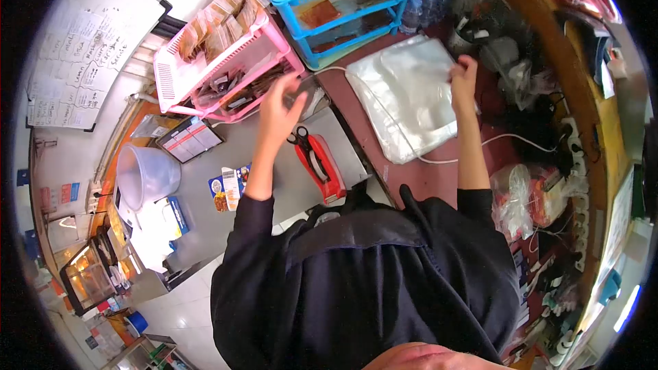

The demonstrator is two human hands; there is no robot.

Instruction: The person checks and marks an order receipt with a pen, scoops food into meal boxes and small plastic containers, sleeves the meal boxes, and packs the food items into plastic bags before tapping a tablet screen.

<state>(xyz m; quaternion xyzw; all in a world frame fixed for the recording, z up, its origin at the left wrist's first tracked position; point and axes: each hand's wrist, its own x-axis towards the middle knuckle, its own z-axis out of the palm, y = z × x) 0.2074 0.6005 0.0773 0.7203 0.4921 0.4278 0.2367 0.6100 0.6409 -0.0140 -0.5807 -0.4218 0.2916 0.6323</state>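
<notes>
My left hand (281,115) is raised over the grey counter, fingers apart and holding nothing. It is near the pink rack and just above the black-handled scissors (299,137), which lie by a red tape dispenser (322,168). A stack of clear plastic bags (404,99) lies on the dark red tabletop (384,166). At the stack's right edge is my right hand (464,83), its fingers curled in a pinch on the bag edge; the fingertips are slightly blurred. A white cable (504,138) runs across the tabletop and over the bags.
A pink rack (229,62) with packets and a blue tiered rack (336,7) stand at the back. Bottles (411,15) are beside the blue rack. Left are a tablet (190,140), a clear tub (147,175) and a printed packet (229,188). Wrapped items (513,199) sit at right.
</notes>
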